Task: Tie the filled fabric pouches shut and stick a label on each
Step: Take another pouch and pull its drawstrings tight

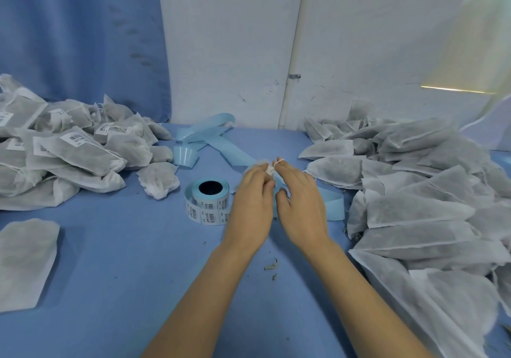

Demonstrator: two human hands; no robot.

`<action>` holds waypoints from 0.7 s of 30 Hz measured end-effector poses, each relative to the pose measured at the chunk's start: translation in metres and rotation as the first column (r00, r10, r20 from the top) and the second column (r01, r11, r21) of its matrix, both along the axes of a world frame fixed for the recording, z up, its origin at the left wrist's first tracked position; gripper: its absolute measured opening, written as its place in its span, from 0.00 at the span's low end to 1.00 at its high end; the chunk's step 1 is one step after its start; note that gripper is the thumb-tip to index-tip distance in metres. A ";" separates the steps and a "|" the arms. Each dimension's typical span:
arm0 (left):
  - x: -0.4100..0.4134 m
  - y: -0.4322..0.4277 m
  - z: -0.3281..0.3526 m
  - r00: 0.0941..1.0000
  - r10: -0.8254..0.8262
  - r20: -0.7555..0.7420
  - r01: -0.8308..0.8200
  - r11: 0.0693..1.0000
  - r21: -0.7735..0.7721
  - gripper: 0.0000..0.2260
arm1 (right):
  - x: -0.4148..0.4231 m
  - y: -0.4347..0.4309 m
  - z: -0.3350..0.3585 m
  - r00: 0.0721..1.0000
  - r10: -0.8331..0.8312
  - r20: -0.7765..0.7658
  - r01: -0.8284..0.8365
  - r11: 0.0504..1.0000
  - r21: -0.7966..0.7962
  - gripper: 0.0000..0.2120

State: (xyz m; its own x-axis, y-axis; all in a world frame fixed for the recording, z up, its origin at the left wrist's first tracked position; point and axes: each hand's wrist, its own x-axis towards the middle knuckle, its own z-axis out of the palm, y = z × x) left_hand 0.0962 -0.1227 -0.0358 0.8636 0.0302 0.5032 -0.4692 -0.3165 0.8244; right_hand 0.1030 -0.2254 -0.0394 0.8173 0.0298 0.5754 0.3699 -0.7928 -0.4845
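Forearms side by side, left hand [253,205] clamped on pouch [267,169] neck, right hand [302,205] pinched on its string [278,161].

Two bare forearms reach in from bottom edge over blue table [124,247]. Left hand [253,191] grips small white pouch [268,169], mostly hidden behind fingers. Right hand [300,200], close beside it, seemingly pinches thin white string [278,161] looped at pouch neck. Label roll [208,201] stands just left of hands, barcodes showing. Loose blue backing strip [204,133] curls behind. Labelled pile [77,150] far left; unlabelled pile [414,191] right. Flat single pouch [25,261] lower left.
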 end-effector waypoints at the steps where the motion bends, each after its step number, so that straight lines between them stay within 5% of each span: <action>1: 0.000 0.000 0.000 1.000 0.025 0.011 -0.025 1.000 0.005 0.09 | 0.000 0.001 0.000 1.000 0.021 0.001 -0.021 0.999 0.031 0.25; 4: 0.003 0.003 -0.001 0.997 0.074 0.001 -0.074 0.997 0.016 0.09 | -0.002 0.003 0.001 0.989 0.144 -0.034 -0.130 0.956 0.263 0.26; 10: 0.004 0.007 0.000 0.985 0.009 -0.173 -0.037 0.987 -0.158 0.07 | -0.005 0.004 0.006 0.910 0.398 -0.120 -0.200 0.672 0.713 0.24; 21: 0.012 0.025 0.003 0.974 0.078 -0.213 -0.124 0.969 -0.213 0.07 | -0.004 0.001 0.004 0.825 0.548 -0.137 -0.295 0.623 0.724 0.14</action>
